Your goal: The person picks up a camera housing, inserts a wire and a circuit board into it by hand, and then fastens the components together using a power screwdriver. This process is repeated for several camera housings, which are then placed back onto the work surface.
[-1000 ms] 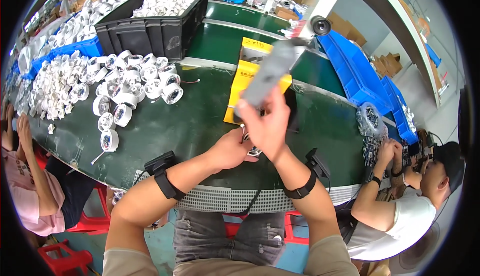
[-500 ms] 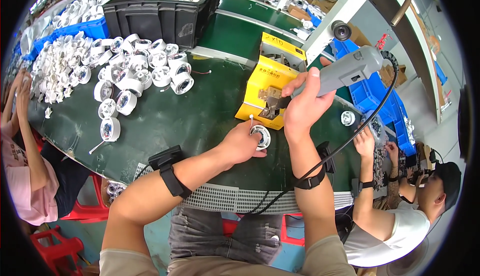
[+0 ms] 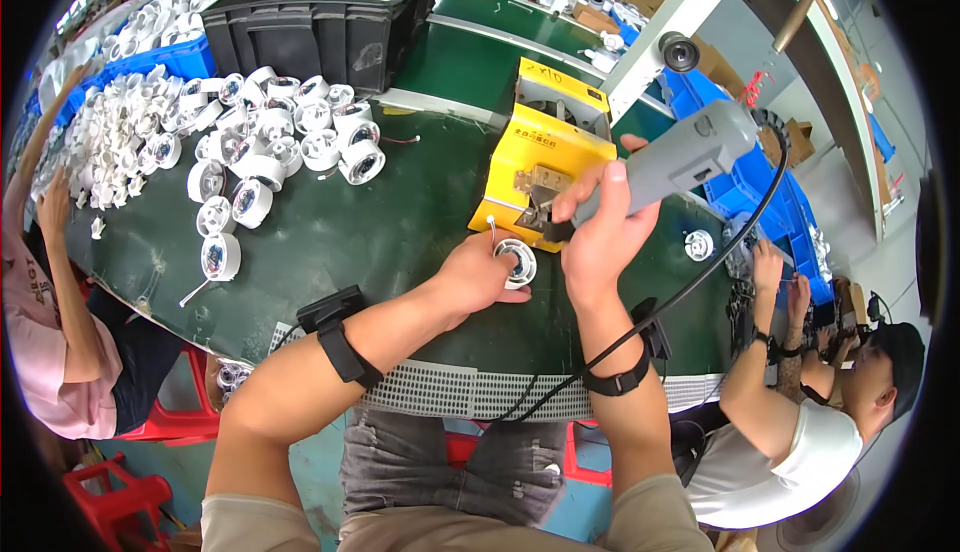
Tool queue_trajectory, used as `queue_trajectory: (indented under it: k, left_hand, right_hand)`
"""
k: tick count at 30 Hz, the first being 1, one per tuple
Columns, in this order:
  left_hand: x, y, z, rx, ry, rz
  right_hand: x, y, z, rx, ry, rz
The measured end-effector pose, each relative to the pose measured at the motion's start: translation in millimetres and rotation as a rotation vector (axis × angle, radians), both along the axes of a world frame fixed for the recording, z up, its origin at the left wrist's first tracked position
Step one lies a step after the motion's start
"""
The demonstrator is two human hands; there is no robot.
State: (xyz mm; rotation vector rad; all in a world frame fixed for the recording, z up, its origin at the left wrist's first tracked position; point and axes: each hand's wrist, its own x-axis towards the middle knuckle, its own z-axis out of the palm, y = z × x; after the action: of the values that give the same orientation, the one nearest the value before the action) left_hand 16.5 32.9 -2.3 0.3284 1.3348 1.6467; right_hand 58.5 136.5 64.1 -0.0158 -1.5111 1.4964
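Observation:
My left hand (image 3: 468, 277) is closed on a round white housing (image 3: 527, 274), its fingers at the near left rim. A dark inside shows in the housing, and a thin white wire with a small plug rises beside my fingers. Wrapped round a grey corded electric screwdriver (image 3: 685, 157) is my right hand (image 3: 600, 252). The tool is tilted, its lower end pointing down left at the metal outlet of a yellow screw feeder (image 3: 512, 152). Whether the bit touches the outlet is hard to see behind my fingers.
Many similar white housings (image 3: 253, 202) and a heap of small white parts (image 3: 110, 142) cover the left. Behind stands a black bin (image 3: 290, 52). Another housing (image 3: 699, 245) lies right, near blue trays (image 3: 790, 237) and a co-worker's hands (image 3: 768, 267). The screwdriver's cord (image 3: 690, 292) crosses my right forearm.
My left hand and the housing have shifted slightly left and up. My right hand has dipped a little with the screwdriver. The left neighbour's arm has reached up; the right co-worker's hands have moved.

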Motion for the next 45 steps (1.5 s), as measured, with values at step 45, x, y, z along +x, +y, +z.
queue_trajectory:
  k: [45]
  left_hand:
    - [-103, -104, 51, -0.812, 1.515, 0.883]
  right_hand:
    - [68, 218, -52, 0.544, -0.505, -1.342]
